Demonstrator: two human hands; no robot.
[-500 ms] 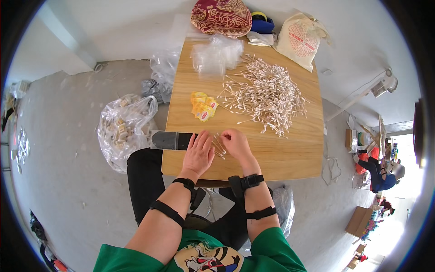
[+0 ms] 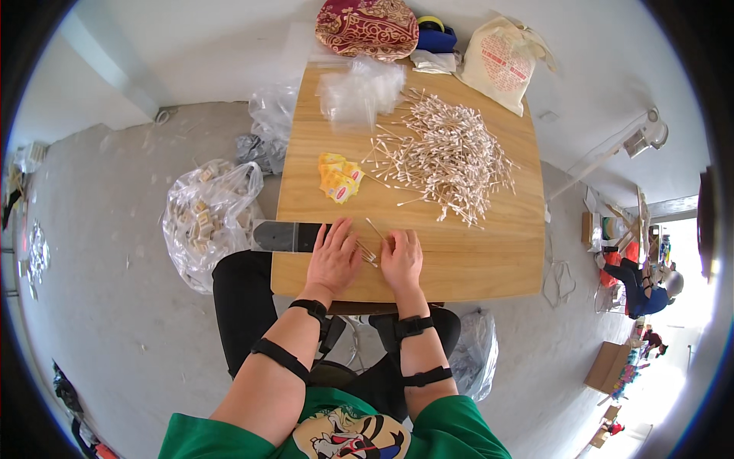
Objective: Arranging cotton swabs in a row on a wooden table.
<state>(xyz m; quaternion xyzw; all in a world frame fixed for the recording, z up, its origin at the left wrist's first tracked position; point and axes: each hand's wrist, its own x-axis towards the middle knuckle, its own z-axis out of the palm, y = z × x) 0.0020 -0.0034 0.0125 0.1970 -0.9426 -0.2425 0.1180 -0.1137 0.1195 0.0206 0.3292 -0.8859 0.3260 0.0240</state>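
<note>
My left hand lies flat on the wooden table, fingers stretched out. Its fingertips rest at the right end of a flat black strip with a grey, rounded end. Beside it my right hand has its fingers curled, and a single cotton swab slants up and left out of its fingertips. A few loose cotton swabs lie between the hands, partly hidden by them. Farther back and to the right spreads a large heap of cotton swabs.
Yellow printed packets and clear plastic bags lie beyond my left hand. A patterned red cloth item, a blue tape dispenser and a cream cloth bag line the back. A filled clear sack stands left, on the floor.
My right hand has moved down and turned over the table, and a swab now sticks out from its fingers. My left hand stays nearly in place.
</note>
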